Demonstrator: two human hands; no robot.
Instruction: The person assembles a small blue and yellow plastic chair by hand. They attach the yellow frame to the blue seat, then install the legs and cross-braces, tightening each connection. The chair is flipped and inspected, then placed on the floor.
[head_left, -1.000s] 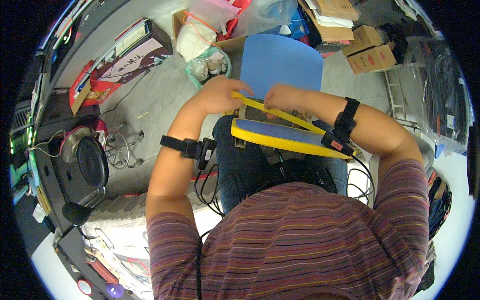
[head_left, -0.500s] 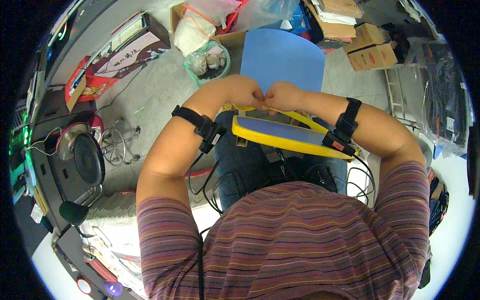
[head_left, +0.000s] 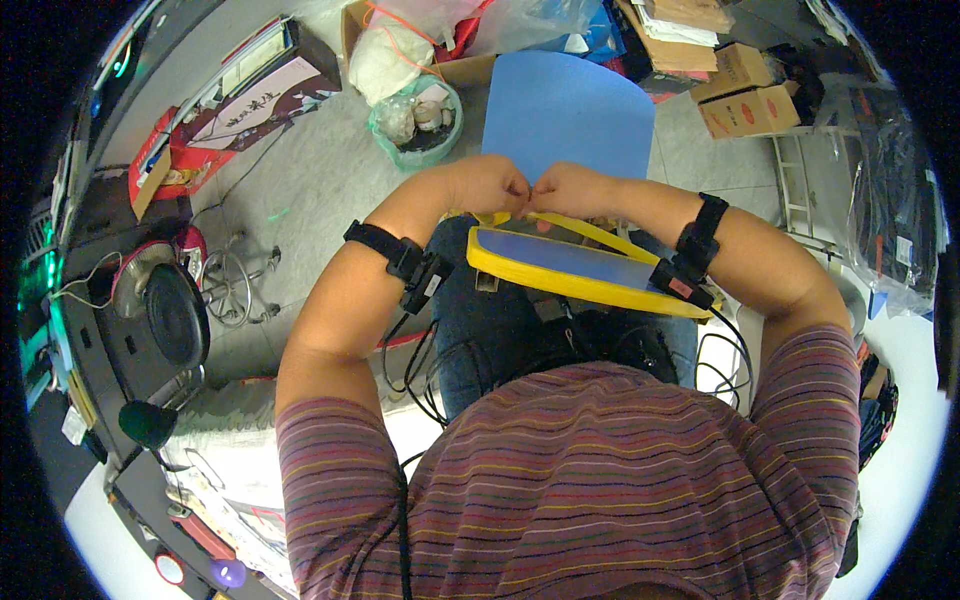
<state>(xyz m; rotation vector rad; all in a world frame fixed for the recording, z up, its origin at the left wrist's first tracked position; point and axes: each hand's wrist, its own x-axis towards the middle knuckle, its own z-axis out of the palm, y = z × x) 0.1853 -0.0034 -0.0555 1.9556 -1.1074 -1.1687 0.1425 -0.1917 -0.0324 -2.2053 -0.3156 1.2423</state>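
My left hand (head_left: 493, 184) and my right hand (head_left: 568, 191) meet fingertip to fingertip over my lap. Both are closed in a pinch; whatever sits between the fingers is too small or hidden to name. Just under them runs a narrow yellow strip (head_left: 592, 233), slanting down to the right, its part behind the fingers hidden. Nearer to me, a blue-grey panel with a thick yellow rim (head_left: 575, 287) rests across my thighs, its right end partly covered by the black device on my right wrist.
A blue chair-like panel (head_left: 568, 110) stands just beyond my hands. At its left is a bin with a green liner (head_left: 417, 155). Cardboard boxes (head_left: 750, 108) lie at the far right, a red and white box (head_left: 240, 110) at the far left. Black cables (head_left: 745, 350) hang from both wrist devices.
My hands stay together at nearly the same place, with the fingers shifting slightly. The rimmed panel sits a little lower and further right in view.
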